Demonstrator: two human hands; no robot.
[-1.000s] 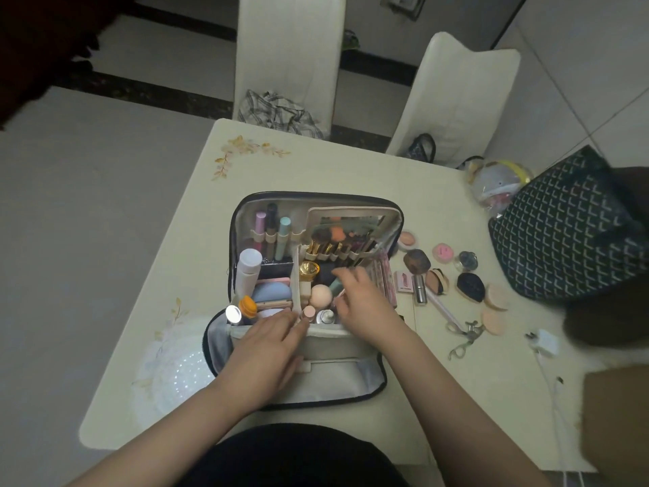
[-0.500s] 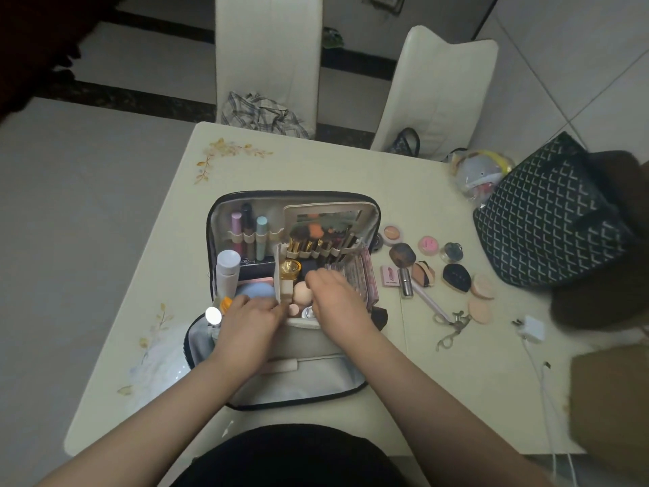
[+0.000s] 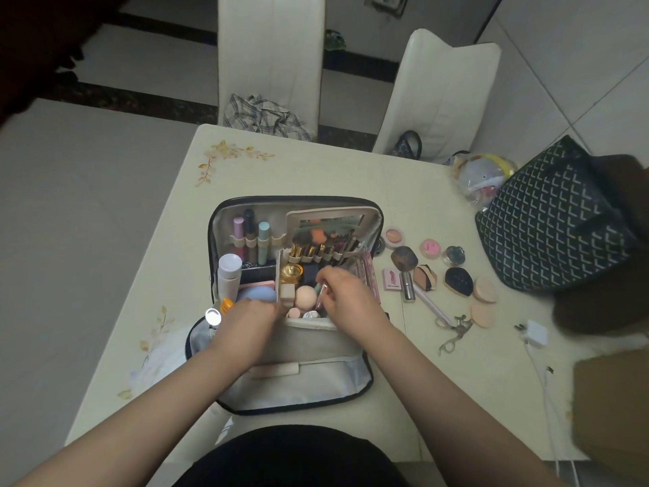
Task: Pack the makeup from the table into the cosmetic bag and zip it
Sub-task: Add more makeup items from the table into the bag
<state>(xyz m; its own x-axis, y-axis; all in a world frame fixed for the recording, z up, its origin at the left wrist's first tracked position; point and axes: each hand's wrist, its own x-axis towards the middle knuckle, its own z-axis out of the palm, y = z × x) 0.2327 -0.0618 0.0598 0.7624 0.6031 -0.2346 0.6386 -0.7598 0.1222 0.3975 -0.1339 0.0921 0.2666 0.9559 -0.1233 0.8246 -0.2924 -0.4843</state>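
Note:
The open cosmetic bag (image 3: 309,349) stands mid-table, packed with tubes, brushes, a white bottle (image 3: 229,272), a gold jar (image 3: 291,272) and a peach sponge (image 3: 305,296). My left hand (image 3: 251,323) grips the bag's near wall at the divider. My right hand (image 3: 346,293) reaches into the right compartment and pinches a slim pinkish stick (image 3: 321,297). Loose makeup lies right of the bag: a blush compact (image 3: 395,236), a pink pot (image 3: 431,247), a kabuki brush (image 3: 405,265), puffs (image 3: 484,291) and an eyelash curler (image 3: 454,333).
A dark patterned tote (image 3: 551,219) sits at the table's right edge, with a clear pouch (image 3: 483,177) behind it. A white charger (image 3: 535,333) and cable lie near the right. Two white chairs (image 3: 442,96) stand beyond the table. A brown box (image 3: 611,409) is at right.
My left hand slid up from the bag's front to the near wall at the divider. My right hand stayed inside the right compartment, and the slim stick now shows in its fingers.

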